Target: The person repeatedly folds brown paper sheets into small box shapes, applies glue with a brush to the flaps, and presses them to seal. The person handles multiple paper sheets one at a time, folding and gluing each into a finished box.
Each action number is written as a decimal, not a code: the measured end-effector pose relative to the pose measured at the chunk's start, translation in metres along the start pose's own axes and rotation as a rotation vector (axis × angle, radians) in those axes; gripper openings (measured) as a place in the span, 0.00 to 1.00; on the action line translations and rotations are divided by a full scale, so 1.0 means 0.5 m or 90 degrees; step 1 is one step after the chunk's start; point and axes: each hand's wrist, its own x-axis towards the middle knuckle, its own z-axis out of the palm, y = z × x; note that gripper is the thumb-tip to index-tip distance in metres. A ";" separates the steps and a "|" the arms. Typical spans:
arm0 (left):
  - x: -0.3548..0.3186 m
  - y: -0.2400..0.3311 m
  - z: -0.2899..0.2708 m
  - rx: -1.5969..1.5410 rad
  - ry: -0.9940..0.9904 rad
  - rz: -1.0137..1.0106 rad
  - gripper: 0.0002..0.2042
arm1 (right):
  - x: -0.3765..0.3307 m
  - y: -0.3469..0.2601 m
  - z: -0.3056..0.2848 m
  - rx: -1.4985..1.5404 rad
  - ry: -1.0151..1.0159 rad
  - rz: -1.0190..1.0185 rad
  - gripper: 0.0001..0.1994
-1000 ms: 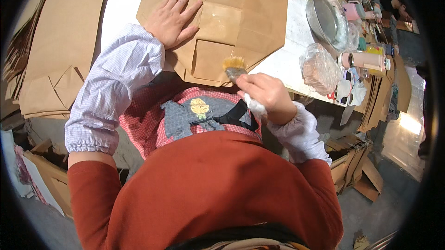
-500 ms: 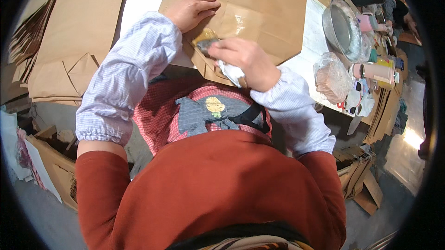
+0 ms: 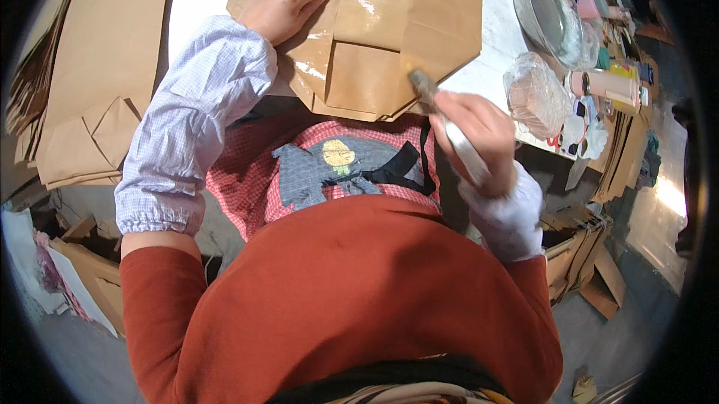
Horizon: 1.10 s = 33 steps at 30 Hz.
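A brown paper bag [image 3: 442,22] with a folded end lies in front of me, that end toward my body. Wet, shiny patches mark its left flap and the middle panel. My left hand [image 3: 288,3] rests flat on its left side, fingers stretched out. In my right hand [image 3: 479,134] is a brush [image 3: 463,148] with a pale handle, gripped in closed fingers. The brush's dark bristle end touches or hovers just over the right flap of the fold; I cannot tell which.
On the left lies a stack of brown paper bags [image 3: 105,52]. To the right, on the white tabletop [image 3: 490,52], stand a metal basin [image 3: 524,11], a plastic-wrapped bundle [image 3: 533,97] and a pinkish bottle [image 3: 610,89]. Cardboard boxes [image 3: 93,277] sit below on both sides.
My right hand has carried the brush from the left flap across to the right edge of the fold. The bag and my left hand have shifted slightly left, and the folded panels now show.
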 end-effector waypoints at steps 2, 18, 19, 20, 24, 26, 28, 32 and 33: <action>0.001 0.003 -0.004 0.033 0.012 0.015 0.13 | -0.008 -0.003 0.037 -0.016 -0.038 -0.027 0.10; 0.022 0.034 -0.040 -0.019 -0.038 -0.014 0.15 | 0.218 0.281 0.103 0.543 0.174 0.503 0.06; 0.022 0.036 -0.041 -0.021 -0.036 -0.019 0.15 | 0.233 0.298 0.115 0.514 0.153 0.484 0.06; 0.022 0.036 -0.041 -0.027 -0.039 -0.021 0.15 | 0.246 0.308 0.124 0.482 0.148 0.465 0.06; 0.021 0.035 -0.037 -0.049 0.040 -0.028 0.10 | 0.282 0.290 0.112 0.472 0.212 0.443 0.06; 0.015 0.033 -0.034 -0.113 0.027 -0.131 0.10 | 0.292 0.247 0.113 0.514 0.239 0.435 0.07; 0.009 0.031 -0.031 -0.109 0.044 -0.113 0.11 | 0.298 0.197 0.136 0.588 0.236 0.431 0.07; 0.003 0.027 -0.025 -0.091 0.016 -0.120 0.11 | 0.334 0.163 0.222 0.575 0.076 0.379 0.07; 0.001 0.027 -0.024 -0.096 0.022 -0.107 0.11 | 0.344 0.179 0.231 0.566 0.092 0.326 0.07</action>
